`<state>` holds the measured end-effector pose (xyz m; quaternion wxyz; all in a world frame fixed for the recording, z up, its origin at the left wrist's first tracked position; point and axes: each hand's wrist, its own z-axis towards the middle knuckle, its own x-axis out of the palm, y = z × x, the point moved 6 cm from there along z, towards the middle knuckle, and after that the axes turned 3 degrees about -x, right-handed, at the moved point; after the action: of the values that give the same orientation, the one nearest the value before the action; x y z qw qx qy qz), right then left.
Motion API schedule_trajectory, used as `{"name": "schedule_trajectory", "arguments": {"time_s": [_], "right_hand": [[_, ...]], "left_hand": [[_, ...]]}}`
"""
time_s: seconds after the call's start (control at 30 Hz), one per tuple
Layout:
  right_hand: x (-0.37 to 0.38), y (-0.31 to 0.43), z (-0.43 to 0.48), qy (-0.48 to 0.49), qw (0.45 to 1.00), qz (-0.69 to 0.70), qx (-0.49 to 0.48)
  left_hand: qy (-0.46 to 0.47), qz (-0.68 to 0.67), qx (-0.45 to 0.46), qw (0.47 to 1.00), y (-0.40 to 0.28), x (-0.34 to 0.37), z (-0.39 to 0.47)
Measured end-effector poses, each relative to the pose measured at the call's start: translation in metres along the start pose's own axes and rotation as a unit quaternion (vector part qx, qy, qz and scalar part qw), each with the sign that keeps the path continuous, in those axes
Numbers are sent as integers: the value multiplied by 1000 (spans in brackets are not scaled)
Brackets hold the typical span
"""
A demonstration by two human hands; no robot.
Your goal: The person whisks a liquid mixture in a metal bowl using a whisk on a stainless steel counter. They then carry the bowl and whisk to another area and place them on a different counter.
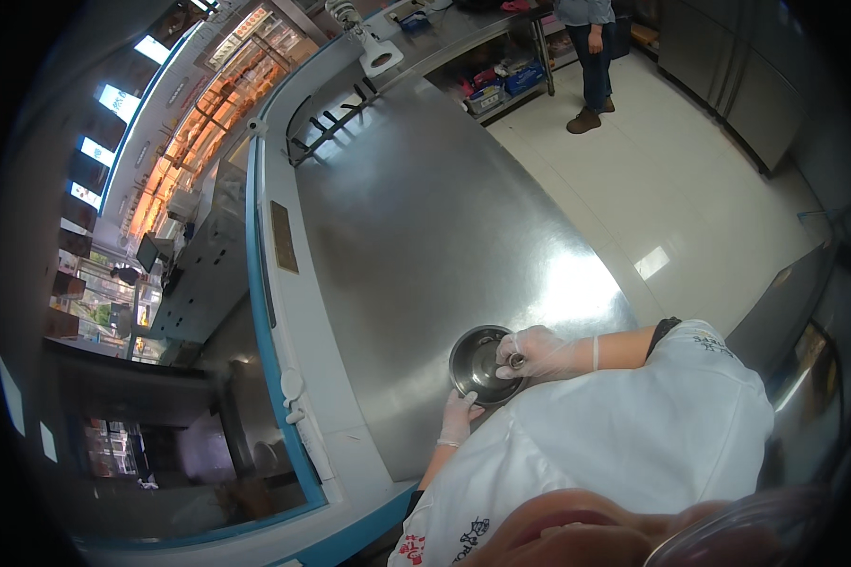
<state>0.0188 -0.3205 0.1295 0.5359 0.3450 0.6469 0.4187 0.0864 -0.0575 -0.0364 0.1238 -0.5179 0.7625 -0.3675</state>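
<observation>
A round stainless steel mixing bowl [472, 360] stands on the steel worktop [425, 234], close against my white jacket. My left hand [459, 413], in a clear disposable glove, grips the bowl's near-left rim, with the thumb over the edge. Above the bowl's right side is my right hand [539, 351], also gloved, its fingers closed around a metal utensil [516, 360]. Only the round end of its handle shows; the lower part is hidden, so its kind is unclear. No contents can be made out in the bowl's shiny interior.
A rack with dark-handled tools [337, 120] sits at the worktop's far end. Beyond it is a white stand mixer [372, 46]. A blue-framed glass partition [262, 234] runs along the left. Another person [588, 49] stands on the tiled floor, near steel cabinets [737, 78].
</observation>
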Motion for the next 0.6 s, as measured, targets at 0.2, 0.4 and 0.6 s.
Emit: {"name": "schedule_trajectory", "arguments": {"time_s": [0.2,0.4,0.6], "right_hand": [[6,8,8,58,996,-3,-61],[2,7,13,-17,998,12,-64],[6,-8,15,12,997,-67,21]], "left_hand": [[-31,23,-28,999,-1,-5,-4],[-12,18,-12,1000,-5,2,-7],[-35,48,-39,997,-1,-4,-4]]}}
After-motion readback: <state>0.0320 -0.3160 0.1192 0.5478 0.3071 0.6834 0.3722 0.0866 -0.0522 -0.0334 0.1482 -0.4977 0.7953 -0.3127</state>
